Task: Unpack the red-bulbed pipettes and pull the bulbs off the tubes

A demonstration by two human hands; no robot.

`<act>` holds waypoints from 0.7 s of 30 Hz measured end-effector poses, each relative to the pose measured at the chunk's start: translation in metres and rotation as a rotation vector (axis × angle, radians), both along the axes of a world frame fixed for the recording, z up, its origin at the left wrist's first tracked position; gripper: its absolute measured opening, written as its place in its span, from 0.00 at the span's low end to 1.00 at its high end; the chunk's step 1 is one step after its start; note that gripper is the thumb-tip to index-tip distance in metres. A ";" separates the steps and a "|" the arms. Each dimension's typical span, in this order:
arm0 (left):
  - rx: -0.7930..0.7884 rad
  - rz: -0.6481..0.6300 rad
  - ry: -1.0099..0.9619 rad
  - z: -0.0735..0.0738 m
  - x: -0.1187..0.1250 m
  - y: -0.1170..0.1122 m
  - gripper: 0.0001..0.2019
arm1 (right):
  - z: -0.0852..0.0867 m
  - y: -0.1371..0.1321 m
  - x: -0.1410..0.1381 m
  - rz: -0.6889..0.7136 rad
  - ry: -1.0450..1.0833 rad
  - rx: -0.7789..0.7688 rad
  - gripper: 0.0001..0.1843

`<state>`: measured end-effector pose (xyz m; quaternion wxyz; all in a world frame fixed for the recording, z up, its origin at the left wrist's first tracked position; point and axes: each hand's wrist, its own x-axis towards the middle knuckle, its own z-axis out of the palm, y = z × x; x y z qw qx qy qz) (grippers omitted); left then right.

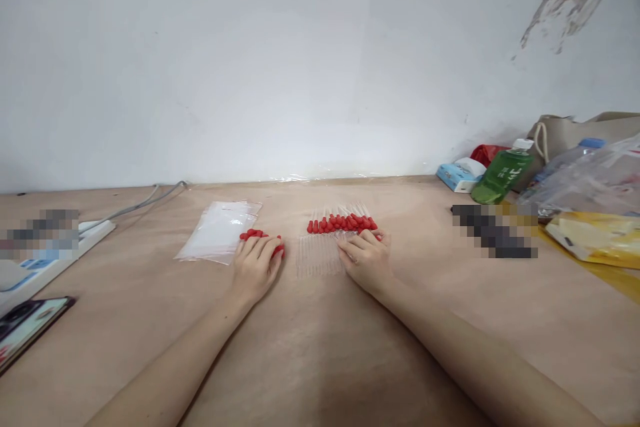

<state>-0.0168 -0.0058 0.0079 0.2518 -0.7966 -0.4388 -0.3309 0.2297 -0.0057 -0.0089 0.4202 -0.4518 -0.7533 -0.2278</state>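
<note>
My left hand (256, 268) curls its fingers down over a small pile of red rubber bulbs (254, 233), partly hiding them. To its right lies a row of thin clear tubes (315, 257), side by side on the table. My right hand (367, 257) has its thumb and fingers pinched together at the right end of that row, seemingly on a clear tube; the fingertips are small in view. Just behind the tubes sits a row of droppers with red bulbs (340, 221), their clear stems pointing toward the wall.
Flat clear plastic bags (217, 232) lie left of the bulbs. At the left edge are a white power strip (95, 233) with a grey cable and a phone (35, 323). A green bottle (501, 175), a tissue pack (457, 177) and plastic bags (590, 177) crowd the right back.
</note>
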 end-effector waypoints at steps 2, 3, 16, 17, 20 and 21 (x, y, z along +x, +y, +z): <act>-0.012 0.015 0.041 0.000 0.000 0.001 0.05 | 0.000 -0.001 0.000 -0.009 -0.051 -0.019 0.09; -0.024 0.017 0.051 0.000 0.000 0.001 0.05 | 0.001 -0.001 0.000 -0.011 -0.064 -0.033 0.09; -0.048 -0.005 -0.063 0.001 0.002 -0.014 0.06 | 0.010 -0.010 0.006 0.128 -0.098 -0.289 0.26; -0.044 -0.007 -0.073 0.004 0.005 -0.015 0.06 | 0.011 -0.011 0.010 0.146 -0.105 -0.303 0.31; -0.110 0.004 -0.078 0.015 0.018 -0.013 0.06 | 0.012 -0.012 0.022 0.171 -0.143 -0.331 0.40; -0.157 0.014 -0.070 0.020 0.025 -0.009 0.07 | 0.012 -0.012 0.024 0.171 -0.154 -0.333 0.40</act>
